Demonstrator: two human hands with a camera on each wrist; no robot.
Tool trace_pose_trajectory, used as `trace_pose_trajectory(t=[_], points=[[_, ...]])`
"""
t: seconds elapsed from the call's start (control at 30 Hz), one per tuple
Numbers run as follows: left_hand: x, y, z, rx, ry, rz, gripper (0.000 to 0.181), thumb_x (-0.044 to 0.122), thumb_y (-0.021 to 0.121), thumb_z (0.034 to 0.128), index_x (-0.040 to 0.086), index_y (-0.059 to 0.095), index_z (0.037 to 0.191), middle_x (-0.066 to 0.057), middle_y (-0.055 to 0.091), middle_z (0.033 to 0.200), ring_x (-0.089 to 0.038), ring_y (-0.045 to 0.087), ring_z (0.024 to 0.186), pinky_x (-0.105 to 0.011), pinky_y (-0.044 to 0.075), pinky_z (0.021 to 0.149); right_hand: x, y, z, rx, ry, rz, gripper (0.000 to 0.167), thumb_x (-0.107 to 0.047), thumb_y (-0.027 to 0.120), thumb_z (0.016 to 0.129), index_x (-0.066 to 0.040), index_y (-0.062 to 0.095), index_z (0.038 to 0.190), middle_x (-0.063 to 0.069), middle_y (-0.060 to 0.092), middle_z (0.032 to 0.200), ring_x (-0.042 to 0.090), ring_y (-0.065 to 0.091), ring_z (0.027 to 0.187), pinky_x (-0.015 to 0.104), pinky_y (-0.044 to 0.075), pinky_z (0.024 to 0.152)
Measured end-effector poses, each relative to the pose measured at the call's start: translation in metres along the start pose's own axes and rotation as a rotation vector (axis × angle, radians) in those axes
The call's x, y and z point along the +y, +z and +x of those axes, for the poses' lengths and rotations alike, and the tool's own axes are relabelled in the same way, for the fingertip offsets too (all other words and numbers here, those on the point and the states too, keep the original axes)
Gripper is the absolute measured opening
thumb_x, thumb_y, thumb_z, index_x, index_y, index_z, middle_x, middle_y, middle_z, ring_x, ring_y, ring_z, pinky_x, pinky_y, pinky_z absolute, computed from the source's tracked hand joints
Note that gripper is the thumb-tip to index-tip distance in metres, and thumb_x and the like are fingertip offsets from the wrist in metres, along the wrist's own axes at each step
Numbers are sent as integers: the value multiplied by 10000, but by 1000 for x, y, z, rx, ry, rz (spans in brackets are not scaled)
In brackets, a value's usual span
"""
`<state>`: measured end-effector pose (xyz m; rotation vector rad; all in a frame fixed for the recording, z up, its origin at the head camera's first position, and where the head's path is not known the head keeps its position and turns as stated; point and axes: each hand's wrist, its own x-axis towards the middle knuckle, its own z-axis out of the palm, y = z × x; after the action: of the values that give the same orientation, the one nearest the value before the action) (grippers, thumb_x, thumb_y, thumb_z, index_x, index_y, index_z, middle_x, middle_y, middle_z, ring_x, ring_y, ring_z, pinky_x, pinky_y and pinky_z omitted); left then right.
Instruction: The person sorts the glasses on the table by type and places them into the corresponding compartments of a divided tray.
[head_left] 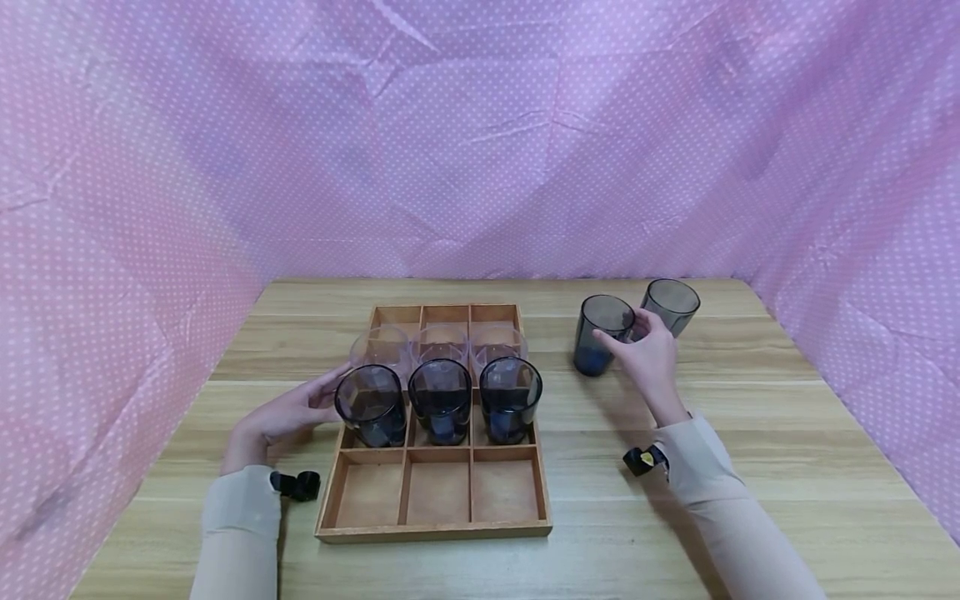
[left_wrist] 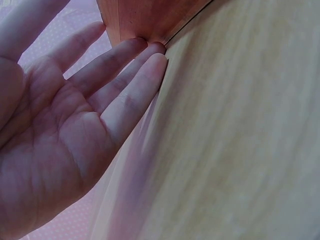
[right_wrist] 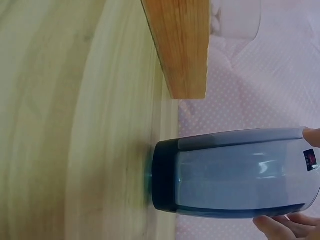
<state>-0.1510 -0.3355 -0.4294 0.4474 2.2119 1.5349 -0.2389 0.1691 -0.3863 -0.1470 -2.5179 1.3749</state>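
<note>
My right hand point(head_left: 647, 354) pinches a dark smoky drinking glass point(right_wrist: 230, 172) near its rim, thumb on one side and fingers on the other. The glass is upright, right of a wooden divided tray point(head_left: 435, 532); whether its base touches the table I cannot tell. With fingers extended, my left hand point(left_wrist: 65, 130) touches the tray's left outer side. Three dark glasses, left point(head_left: 371, 408), middle point(head_left: 440, 404) and right point(head_left: 511, 404), stand in the tray's middle row. Clear glasses point(head_left: 381, 340) stand behind them, partly hidden. The front row of compartments holds nothing.
Another dark glass point(head_left: 678, 310) stands at the back right of the wooden table point(head_left: 600, 500), just behind my right hand. A pink dotted cloth point(head_left: 480, 167) hangs around the table's back and sides.
</note>
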Motion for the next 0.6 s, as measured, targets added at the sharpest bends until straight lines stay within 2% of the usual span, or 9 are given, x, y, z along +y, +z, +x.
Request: trace_pose_trajectory(t=[0.3, 0.5, 0.6], points=[[-1, -4, 1, -46, 49, -27, 855, 81, 615, 928, 77, 44, 1564, -302, 38, 1586, 171, 379, 1257, -54, 337, 995, -10, -11, -17, -47, -12, 98, 727, -196, 832, 754, 50, 486, 1345, 228, 576, 1334, 325, 545, 1254, 404, 507, 960], [0, -5, 1, -39, 24, -29, 869, 106, 632, 922, 107, 51, 1568, -268, 48, 1601, 183, 370, 1253, -50, 333, 986, -16, -21, -33, -61, -34, 102, 650, -174, 838, 746, 35, 541, 1286, 200, 625, 1275, 285, 576, 1199, 125, 517, 846], [0, -5, 1, -20, -11, -31, 880, 124, 651, 911, 134, 69, 1572, -231, 63, 1614, 193, 371, 1242, -50, 333, 980, -18, -26, -42, -79, -60, 100, 622, -172, 842, 745, 24, 558, 1261, 182, 647, 1243, 250, 574, 1174, 50, 488, 791]])
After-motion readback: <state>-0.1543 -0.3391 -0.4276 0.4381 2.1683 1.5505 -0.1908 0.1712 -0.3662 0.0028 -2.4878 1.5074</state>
